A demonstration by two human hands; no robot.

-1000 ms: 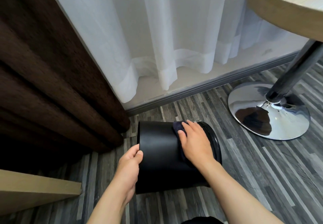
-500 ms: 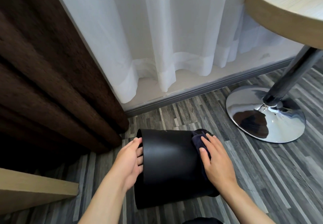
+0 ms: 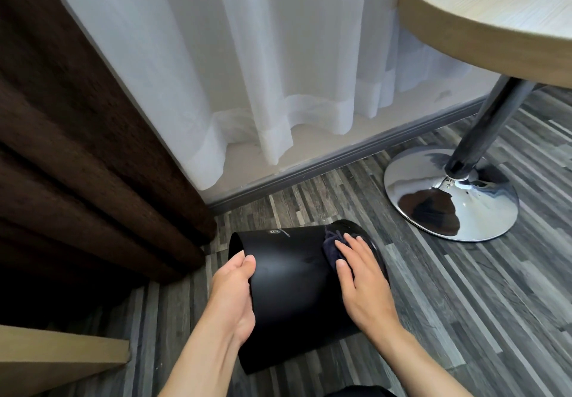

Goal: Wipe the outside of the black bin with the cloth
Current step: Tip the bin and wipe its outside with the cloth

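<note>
The black bin (image 3: 291, 285) lies on its side on the grey striped floor, one end facing left and the other right. My left hand (image 3: 232, 297) cups its left end, thumb over the edge. A dark navy cloth (image 3: 330, 246) is pressed against the bin's upper right side under my right hand (image 3: 359, 285), whose fingers lie flat on it. Most of the cloth is hidden beneath that hand.
A chrome pedestal base (image 3: 450, 194) and dark pole (image 3: 483, 124) of a round wooden table (image 3: 483, 22) stand to the right. White sheer curtain (image 3: 263, 71) and skirting board lie behind. A brown heavy curtain (image 3: 77, 149) hangs at left, a wooden panel (image 3: 58, 359) at lower left.
The bin has turned and tilted between my hands. My right hand slid the cloth from the middle of the side toward the right end. My left hand shifted up the left edge.
</note>
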